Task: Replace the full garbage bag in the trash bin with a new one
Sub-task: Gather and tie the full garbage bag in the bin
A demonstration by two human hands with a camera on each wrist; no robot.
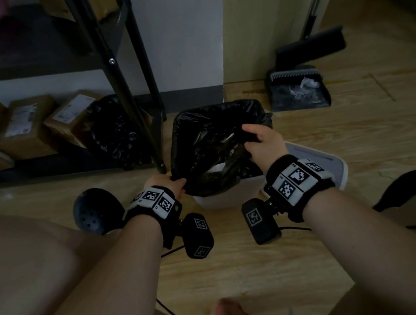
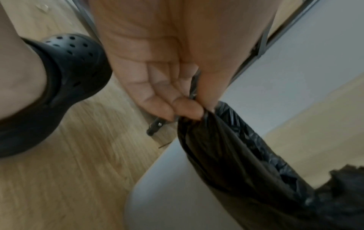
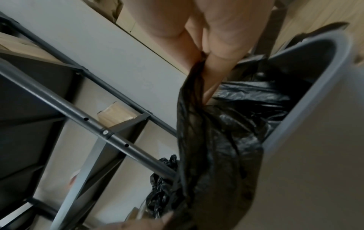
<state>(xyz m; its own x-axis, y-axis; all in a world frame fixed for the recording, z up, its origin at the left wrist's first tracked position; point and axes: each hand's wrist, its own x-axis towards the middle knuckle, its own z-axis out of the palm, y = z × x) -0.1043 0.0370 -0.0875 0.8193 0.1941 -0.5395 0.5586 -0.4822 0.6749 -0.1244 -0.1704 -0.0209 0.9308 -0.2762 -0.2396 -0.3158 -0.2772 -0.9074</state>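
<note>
A black garbage bag (image 1: 207,141) sits in a white trash bin (image 1: 222,197) on the wooden floor in front of me. The bag's mouth is pulled up and open, with rubbish showing inside. My left hand (image 1: 172,185) pinches the bag's near left edge (image 2: 197,124) between thumb and fingertips (image 2: 189,109). My right hand (image 1: 256,135) grips the bag's right edge (image 3: 195,87), fingers curled round the bunched plastic. The bin's grey rim (image 3: 323,77) shows beside that hand.
A second, crumpled black bag (image 1: 114,132) lies left of the bin under a black metal rack (image 1: 128,75), next to cardboard boxes (image 1: 30,126). The bin's white lid (image 1: 314,160) lies to the right. A dustpan and brush (image 1: 298,88) stand behind. My black shoes (image 1: 96,213) flank the bin.
</note>
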